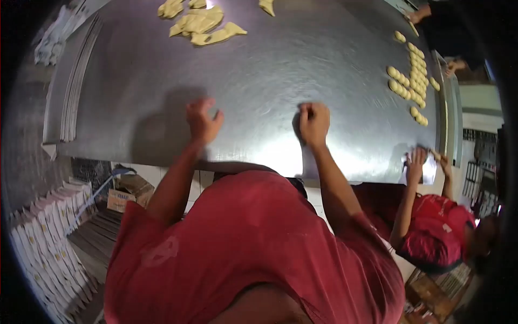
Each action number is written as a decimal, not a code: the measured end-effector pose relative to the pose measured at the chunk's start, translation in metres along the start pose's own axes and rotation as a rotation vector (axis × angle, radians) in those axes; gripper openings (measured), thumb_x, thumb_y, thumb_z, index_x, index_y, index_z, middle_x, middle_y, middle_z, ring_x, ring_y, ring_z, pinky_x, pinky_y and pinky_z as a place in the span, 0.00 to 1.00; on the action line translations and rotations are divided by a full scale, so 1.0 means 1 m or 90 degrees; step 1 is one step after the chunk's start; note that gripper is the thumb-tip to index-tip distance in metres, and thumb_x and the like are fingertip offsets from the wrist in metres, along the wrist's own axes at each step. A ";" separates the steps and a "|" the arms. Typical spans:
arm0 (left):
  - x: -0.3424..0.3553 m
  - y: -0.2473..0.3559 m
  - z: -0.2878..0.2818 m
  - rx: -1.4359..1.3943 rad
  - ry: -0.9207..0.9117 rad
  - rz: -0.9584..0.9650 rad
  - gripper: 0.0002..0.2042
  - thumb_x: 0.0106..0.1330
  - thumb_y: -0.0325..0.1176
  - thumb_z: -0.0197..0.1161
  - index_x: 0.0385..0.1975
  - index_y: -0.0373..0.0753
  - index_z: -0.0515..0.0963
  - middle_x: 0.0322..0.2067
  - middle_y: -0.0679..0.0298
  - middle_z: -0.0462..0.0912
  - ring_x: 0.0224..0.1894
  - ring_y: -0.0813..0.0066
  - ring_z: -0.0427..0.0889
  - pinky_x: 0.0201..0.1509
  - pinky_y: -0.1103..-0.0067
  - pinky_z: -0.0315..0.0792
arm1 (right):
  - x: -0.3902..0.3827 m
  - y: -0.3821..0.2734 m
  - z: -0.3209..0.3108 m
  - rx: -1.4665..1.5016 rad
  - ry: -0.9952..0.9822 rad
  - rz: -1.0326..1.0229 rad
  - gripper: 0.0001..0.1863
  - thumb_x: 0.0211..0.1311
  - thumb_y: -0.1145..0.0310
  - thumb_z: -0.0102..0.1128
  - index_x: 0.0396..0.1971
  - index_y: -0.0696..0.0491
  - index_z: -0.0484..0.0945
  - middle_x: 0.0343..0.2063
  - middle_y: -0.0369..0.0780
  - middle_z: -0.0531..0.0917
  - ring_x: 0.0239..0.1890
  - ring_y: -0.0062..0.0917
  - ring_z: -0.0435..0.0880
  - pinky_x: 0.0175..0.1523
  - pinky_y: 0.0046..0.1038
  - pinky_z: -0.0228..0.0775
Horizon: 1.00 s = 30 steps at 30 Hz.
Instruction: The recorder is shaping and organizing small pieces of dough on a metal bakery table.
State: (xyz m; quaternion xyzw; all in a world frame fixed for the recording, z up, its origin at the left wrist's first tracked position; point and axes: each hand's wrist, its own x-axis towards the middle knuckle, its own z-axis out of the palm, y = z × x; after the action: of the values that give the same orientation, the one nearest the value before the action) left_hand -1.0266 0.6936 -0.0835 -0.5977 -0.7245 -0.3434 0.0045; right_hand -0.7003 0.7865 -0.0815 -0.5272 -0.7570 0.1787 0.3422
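Observation:
My left hand (204,121) hovers over or rests on the near part of a steel table (253,81). Its fingers are bent and the thumb stands apart, with nothing visible between them. To its right, my right hand (314,124) is closed in a loose fist at the tabletop. Whatever lies inside that fist, if anything, is hidden. Pieces of pale yellow dough (200,22) lie in a heap at the far left, beyond both hands. A smaller dough piece (267,6) sits alone at the far edge of the picture.
Rows of small dough balls (415,75) lie at the table's right side. A co-worker in red (440,232) has hands at the near right corner; another person's hand (456,67) shows beyond. Stacked white sacks (46,237) and a cardboard box (129,193) stand below left.

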 end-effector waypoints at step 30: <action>-0.021 0.003 -0.039 0.033 -0.063 -0.053 0.23 0.54 0.29 0.64 0.54 0.40 0.80 0.64 0.55 0.70 0.64 0.51 0.65 0.69 0.59 0.60 | 0.260 -0.132 0.215 -0.176 -0.299 -0.196 0.33 0.56 0.50 0.68 0.58 0.52 0.74 0.58 0.47 0.77 0.62 0.44 0.72 0.65 0.44 0.62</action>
State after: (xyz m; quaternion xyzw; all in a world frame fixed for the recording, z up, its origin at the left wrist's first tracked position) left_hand -1.0338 0.6562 -0.0615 -0.5826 -0.7568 -0.2948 -0.0302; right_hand -0.9954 0.9948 -0.0633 -0.3923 -0.9033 0.1374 0.1060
